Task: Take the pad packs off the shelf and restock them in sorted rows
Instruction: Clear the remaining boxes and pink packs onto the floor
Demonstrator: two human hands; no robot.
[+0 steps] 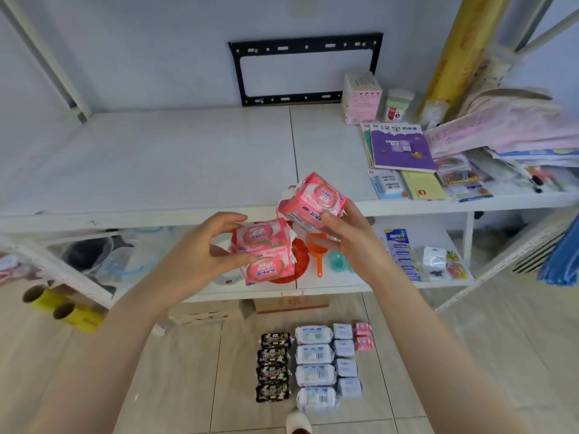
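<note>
My left hand (pixel 200 255) grips two stacked pink pad packs (pixel 263 250) in front of the white shelf (pixel 175 161). My right hand (pixel 347 236) holds another pink pad pack (pixel 315 198), tilted, just above the shelf's front edge. On the floor below lie sorted rows: several black packs (pixel 273 366), several large white-blue packs (pixel 315 364), several small pale-blue packs (pixel 344 358) and two small pink packs (pixel 363 336).
Books (pixel 401 145), a pink box (pixel 362 98), stationery and folded cloth (pixel 513 120) crowd the shelf's right end. The lower shelf holds an orange scoop (pixel 318 249), a red dish and battery packs (pixel 402 252). Yellow tape rolls (pixel 62 306) and a cardboard box (pixel 291 303) sit on the floor.
</note>
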